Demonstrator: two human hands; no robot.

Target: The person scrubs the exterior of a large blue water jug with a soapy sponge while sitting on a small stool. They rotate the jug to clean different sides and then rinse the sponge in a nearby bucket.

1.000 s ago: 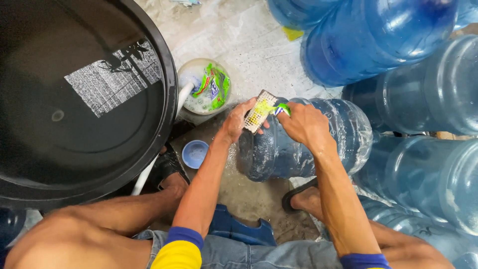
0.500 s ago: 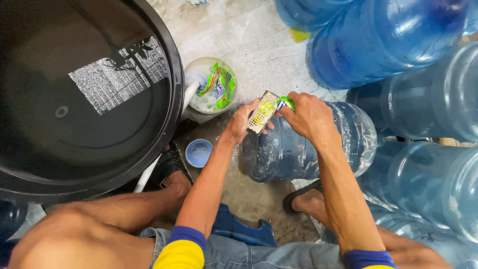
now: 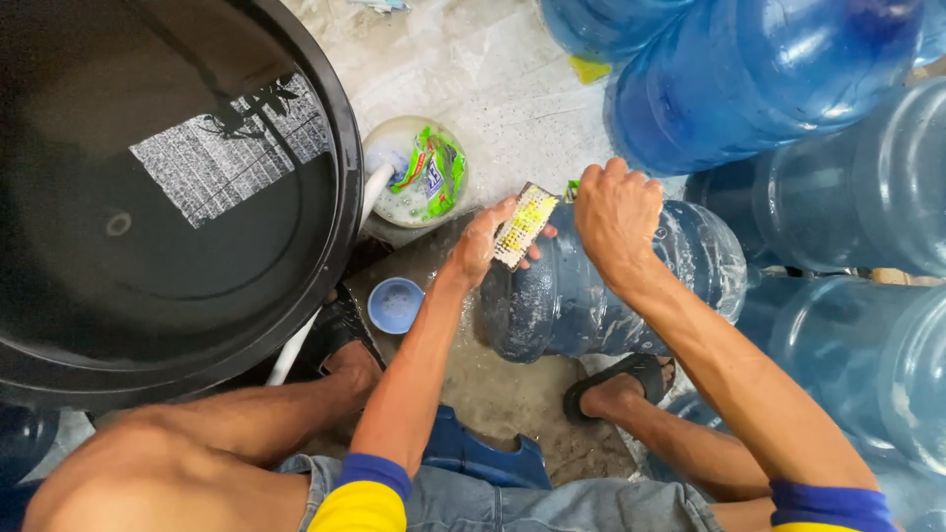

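hands (image 3: 480, 243) (image 3: 617, 212) grip brush (image 3: 523, 227) over jug (image 3: 601, 286).

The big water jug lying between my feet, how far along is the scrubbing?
Done so far: the lying jug is wet, with soap foam on its near end. In hand: the left hand holds a scrub brush against it, and the right hand rests on top. Left: many other blue jugs stand alongside with no foam visible; whether they are clean cannot be told.
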